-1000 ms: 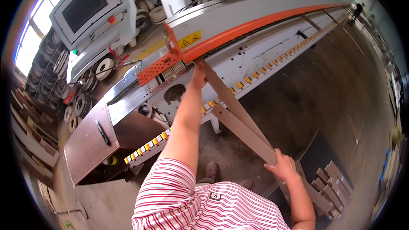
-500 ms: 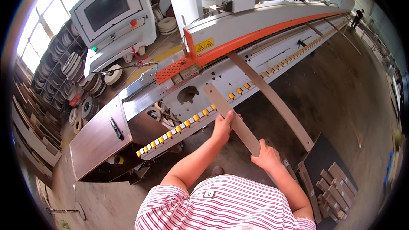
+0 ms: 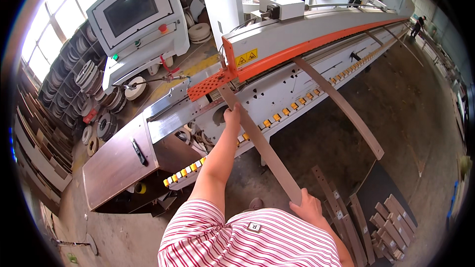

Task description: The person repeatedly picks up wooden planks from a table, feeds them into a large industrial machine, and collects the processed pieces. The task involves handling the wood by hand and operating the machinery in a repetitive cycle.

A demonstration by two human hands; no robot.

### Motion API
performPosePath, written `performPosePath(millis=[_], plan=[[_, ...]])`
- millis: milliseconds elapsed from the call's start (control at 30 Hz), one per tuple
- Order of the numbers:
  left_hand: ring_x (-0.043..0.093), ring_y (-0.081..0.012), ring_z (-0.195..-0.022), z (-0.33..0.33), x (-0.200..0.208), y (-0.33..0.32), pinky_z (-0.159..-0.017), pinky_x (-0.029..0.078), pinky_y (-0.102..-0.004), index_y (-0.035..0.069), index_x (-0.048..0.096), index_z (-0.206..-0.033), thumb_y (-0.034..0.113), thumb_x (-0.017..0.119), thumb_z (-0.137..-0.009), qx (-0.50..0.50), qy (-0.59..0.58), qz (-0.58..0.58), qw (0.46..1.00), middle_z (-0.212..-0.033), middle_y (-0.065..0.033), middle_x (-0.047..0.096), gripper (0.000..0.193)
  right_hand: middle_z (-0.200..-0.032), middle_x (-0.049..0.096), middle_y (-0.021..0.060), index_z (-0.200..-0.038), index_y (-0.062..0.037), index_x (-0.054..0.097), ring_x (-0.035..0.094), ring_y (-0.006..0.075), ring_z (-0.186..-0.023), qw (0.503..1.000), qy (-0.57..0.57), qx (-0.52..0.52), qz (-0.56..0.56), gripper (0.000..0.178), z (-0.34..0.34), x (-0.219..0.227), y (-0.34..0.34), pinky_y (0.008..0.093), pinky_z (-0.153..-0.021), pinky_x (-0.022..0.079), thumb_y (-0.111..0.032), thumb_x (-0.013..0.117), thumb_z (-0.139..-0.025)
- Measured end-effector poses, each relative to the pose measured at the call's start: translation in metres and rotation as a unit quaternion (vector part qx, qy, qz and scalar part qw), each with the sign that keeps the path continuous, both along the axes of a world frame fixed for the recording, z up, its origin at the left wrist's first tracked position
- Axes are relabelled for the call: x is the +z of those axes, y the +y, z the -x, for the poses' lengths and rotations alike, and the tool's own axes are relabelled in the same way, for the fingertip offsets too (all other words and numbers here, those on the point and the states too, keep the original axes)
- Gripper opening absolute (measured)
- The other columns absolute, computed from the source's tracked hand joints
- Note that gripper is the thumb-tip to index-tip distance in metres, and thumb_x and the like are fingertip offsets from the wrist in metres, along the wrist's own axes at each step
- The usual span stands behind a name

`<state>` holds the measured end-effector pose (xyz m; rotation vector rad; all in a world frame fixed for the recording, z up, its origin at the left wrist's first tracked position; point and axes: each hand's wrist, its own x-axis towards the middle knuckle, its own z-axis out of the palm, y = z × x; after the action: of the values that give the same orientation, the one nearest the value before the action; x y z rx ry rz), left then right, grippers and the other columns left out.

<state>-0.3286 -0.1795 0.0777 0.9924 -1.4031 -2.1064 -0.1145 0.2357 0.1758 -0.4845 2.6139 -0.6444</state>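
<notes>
A long, narrow brown board (image 3: 268, 152) lies across the near rail of a long grey machine (image 3: 277, 96). Its far end meets the machine beside an orange perforated guard (image 3: 212, 85). My left hand (image 3: 232, 114) grips the board's left edge close to that end, arm stretched out. Around the near end, my right hand (image 3: 308, 206) is closed with the thumb on top. Farther right, a second brown board (image 3: 346, 109) sticks out from under the machine's orange beam (image 3: 287, 58), apart from my hands.
Yellow and white rollers (image 3: 277, 117) line the machine's near edge. A control panel (image 3: 131, 10) stands at the back left. On the brown cabinet (image 3: 116, 168) lies a utility knife (image 3: 138, 152). Stacked boards (image 3: 393, 225) sit at lower right. A person (image 3: 418, 26) stands far off.
Both hands still hold the board. Its far end has moved forward and left to the orange guard, with my left arm reaching out. The second board has shifted right along the machine.
</notes>
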Motion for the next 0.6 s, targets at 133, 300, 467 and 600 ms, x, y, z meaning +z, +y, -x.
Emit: performPosePath(millis=[133, 300, 467, 600], plan=[[0.068, -0.0281, -0.078, 0.001, 0.008, -0.006, -0.067, 0.058, -0.0428, 0.001, 0.047, -0.115, 0.033, 0.046, -0.104, -0.057, 0.092, -0.116, 0.987, -0.093, -0.0154, 0.064, 0.033, -0.093, 0.069, 0.0275, -0.109, 0.0018, 0.047, 0.068, 0.0437, -0.086, 1.000, 0.007, 0.014, -0.005, 0.054, 0.015, 0.005, -0.022, 0.0495, -0.076, 0.054, -0.036, 0.069, -0.078], [0.065, -0.0304, -0.075, 0.002, 0.023, 0.000, -0.066, 0.058, -0.0481, 0.003, 0.041, -0.119, 0.041, 0.032, -0.107, -0.054, 0.083, -0.175, 0.980, -0.092, -0.0171, 0.061, 0.040, -0.091, 0.068, 0.0300, -0.111, 0.0051, 0.046, 0.067, 0.0440, -0.087, 0.999, -0.028, 0.031, -0.020, 0.058, 0.031, 0.011, -0.037, 0.0500, -0.079, 0.054, -0.036, 0.069, -0.078], [0.064, -0.0284, -0.070, 0.010, 0.026, -0.005, -0.062, 0.058, -0.0465, 0.004, 0.041, -0.117, 0.045, 0.032, -0.106, -0.040, 0.050, -0.128, 0.990, -0.090, -0.0168, 0.060, 0.044, -0.091, 0.068, 0.0295, -0.113, 0.0056, 0.046, 0.068, 0.0439, -0.087, 0.998, -0.037, 0.043, -0.015, 0.059, 0.043, 0.014, -0.040, 0.0489, -0.079, 0.054, -0.036, 0.069, -0.079], [0.063, -0.0282, -0.068, 0.015, 0.025, -0.003, -0.059, 0.057, -0.0452, 0.003, 0.040, -0.115, 0.048, 0.032, -0.105, -0.030, 0.025, -0.111, 0.993, -0.088, -0.0167, 0.059, 0.046, -0.090, 0.068, 0.0294, -0.114, 0.0069, 0.046, 0.068, 0.0436, -0.086, 0.998, -0.042, 0.052, -0.015, 0.060, 0.051, 0.013, -0.038, 0.0487, -0.080, 0.054, -0.036, 0.069, -0.078]])
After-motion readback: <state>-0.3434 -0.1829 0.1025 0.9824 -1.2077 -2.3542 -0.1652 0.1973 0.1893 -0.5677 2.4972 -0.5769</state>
